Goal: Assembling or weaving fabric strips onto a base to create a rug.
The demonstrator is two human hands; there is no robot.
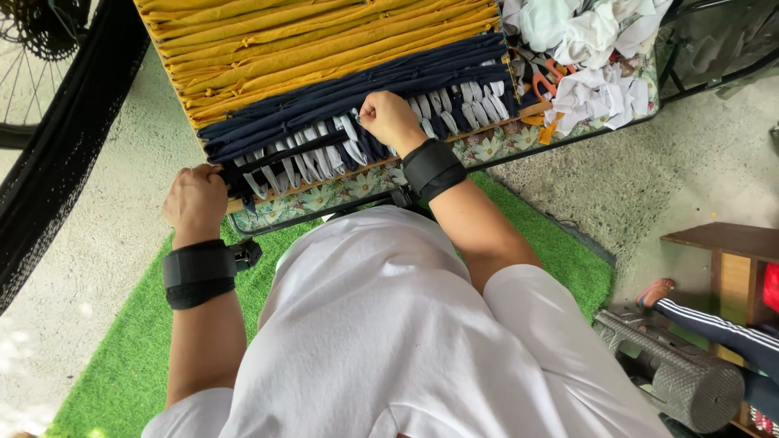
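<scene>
White fabric strips (341, 146) interlaced with navy cloth bands (341, 97) on the floral-covered worktop (487, 146): my right hand (389, 120) is closed, apparently pinching one strip. My left hand (196, 199) is closed around the frame's dark near-left end (237, 180). Yellow cloth bands (308, 40) lie beyond; orange-handled scissors (548, 77) and white scraps (600, 93) sit right.

Cut off and hidden parts

The bicycle wheel (28, 49) runs off the upper left edge; both hands' fingertips curl out of sight into the fabric strips (324, 150).
</scene>
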